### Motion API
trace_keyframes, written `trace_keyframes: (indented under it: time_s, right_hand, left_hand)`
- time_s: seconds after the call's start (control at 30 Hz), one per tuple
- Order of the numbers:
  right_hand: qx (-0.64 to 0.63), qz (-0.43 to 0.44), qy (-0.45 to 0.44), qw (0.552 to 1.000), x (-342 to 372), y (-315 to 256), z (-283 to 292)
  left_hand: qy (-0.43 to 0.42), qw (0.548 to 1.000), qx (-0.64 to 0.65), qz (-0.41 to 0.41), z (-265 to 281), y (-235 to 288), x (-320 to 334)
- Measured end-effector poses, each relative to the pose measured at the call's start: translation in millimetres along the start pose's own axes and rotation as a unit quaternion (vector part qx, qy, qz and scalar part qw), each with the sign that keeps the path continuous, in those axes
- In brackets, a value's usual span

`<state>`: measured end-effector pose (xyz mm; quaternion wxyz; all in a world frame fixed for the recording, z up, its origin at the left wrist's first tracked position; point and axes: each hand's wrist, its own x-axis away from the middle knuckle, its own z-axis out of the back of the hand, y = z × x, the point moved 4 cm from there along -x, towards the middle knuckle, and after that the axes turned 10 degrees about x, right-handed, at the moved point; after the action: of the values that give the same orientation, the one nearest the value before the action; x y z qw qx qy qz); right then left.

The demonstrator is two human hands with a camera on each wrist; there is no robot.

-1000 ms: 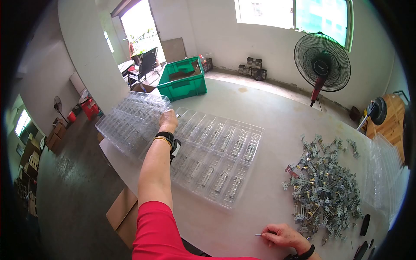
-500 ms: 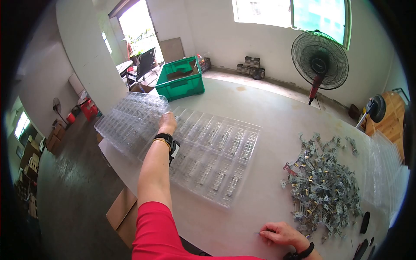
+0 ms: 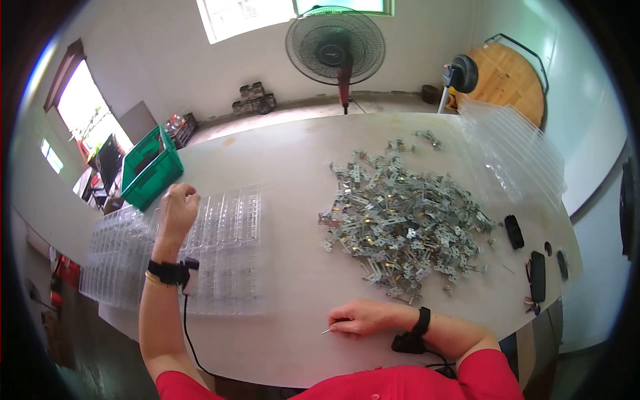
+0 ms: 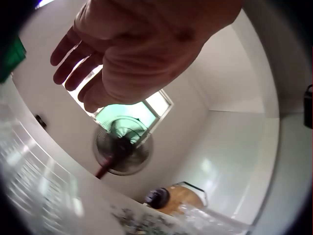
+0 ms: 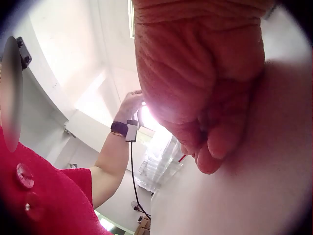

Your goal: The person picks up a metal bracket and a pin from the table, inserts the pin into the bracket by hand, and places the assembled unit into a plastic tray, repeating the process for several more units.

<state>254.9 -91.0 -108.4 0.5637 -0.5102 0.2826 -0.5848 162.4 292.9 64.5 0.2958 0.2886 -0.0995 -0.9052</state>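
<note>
My left hand [image 3: 178, 210] is raised over the clear plastic compartment trays, its fingers loosely bent with nothing between them; the left wrist view shows the same hand [image 4: 142, 54] from the palm side. Beneath and beside it lie one compartment tray [image 3: 230, 267] holding small metal parts and another clear tray [image 3: 110, 250] further left. Low over the table near its front edge, my right hand [image 3: 363, 319] pinches a thin metal rod [image 3: 325, 331], whose tip pokes out past the fingers. In the right wrist view, curled fingers [image 5: 215, 152] hide the rod.
A large heap of metal brackets [image 3: 407, 227] covers the table's middle right. Stacked clear lids [image 3: 520, 157] lie at the back right, near black tools [image 3: 537, 277]. Behind the trays stands a green crate [image 3: 153, 170]. A pedestal fan [image 3: 333, 50] is beyond the table.
The head view has swung right. My left hand has let go of the tray's edge and lifted, coming back nearer. The right hand still pinches the thin metal rod.
</note>
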Motion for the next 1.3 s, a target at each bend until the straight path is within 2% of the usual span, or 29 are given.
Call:
trace_keyframes:
  time_s: [0.1, 0.2, 0.27, 0.37, 0.43, 0.5, 0.57, 0.6, 0.63, 0.7, 0.8, 0.93, 1.0, 1.03, 1.1, 1.3]
  right_hand:
    - [0.007, 0.030, 0.014, 0.999, 1, 0, 1]
    - [0.003, 0.051, 0.017, 0.999, 3, 1, -2]
    - [0.035, 0.080, 0.027, 0.996, 3, 1, -1]
    - [0.050, 0.084, 0.020, 0.995, 2, 8, -3]
    - [0.063, 0.103, 0.036, 0.992, 4, 5, -2]
    - [0.075, 0.121, 0.055, 0.988, 5, 7, -3]
    - [0.101, 0.190, 0.118, 0.969, 7, 9, -5]
    - [0.097, 0.192, 0.124, 0.969, 9, 8, -4]
    - [0.093, 0.191, 0.122, 0.970, 12, 5, -2]
    - [0.088, 0.190, 0.124, 0.970, 13, 4, 0]
    - [0.104, 0.185, 0.117, 0.970, 14, 5, 0]
    - [0.093, 0.172, 0.111, 0.974, 14, 4, 0]
    - [0.098, 0.169, 0.110, 0.975, 13, 4, 0]
    - [0.101, 0.176, 0.110, 0.973, 11, 6, -1]
    - [0.107, 0.182, 0.109, 0.971, 8, 8, -3]
    - [0.104, 0.196, 0.102, 0.970, 11, 4, -1]
  left_hand:
    - [-0.072, 0.979, 0.187, -0.043, -8, 82, 22]
    - [-0.138, 0.942, 0.287, -0.104, -18, 154, 48]
    - [-0.186, 0.934, 0.279, -0.120, -26, 196, 63]
    - [-0.245, 0.898, 0.343, -0.127, -58, 232, 78]
    - [-0.267, 0.889, 0.353, -0.114, -80, 252, 86]
    - [-0.291, 0.880, 0.361, -0.102, -99, 267, 90]
    - [-0.323, 0.889, 0.312, -0.091, -117, 278, 94]
    - [-0.314, 0.893, 0.303, -0.106, -126, 281, 95]
    - [-0.318, 0.893, 0.299, -0.110, -137, 281, 94]
    - [-0.274, 0.913, 0.264, -0.144, -153, 281, 88]
    - [-0.241, 0.925, 0.264, -0.130, -170, 279, 79]
    - [-0.221, 0.934, 0.228, -0.162, -180, 289, 77]
    - [-0.215, 0.929, 0.206, -0.219, -186, 300, 81]
    - [-0.215, 0.929, 0.207, -0.219, -191, 302, 83]
    - [-0.192, 0.933, 0.147, -0.268, -200, 309, 85]
    - [-0.257, 0.924, 0.094, -0.268, -218, 317, 87]
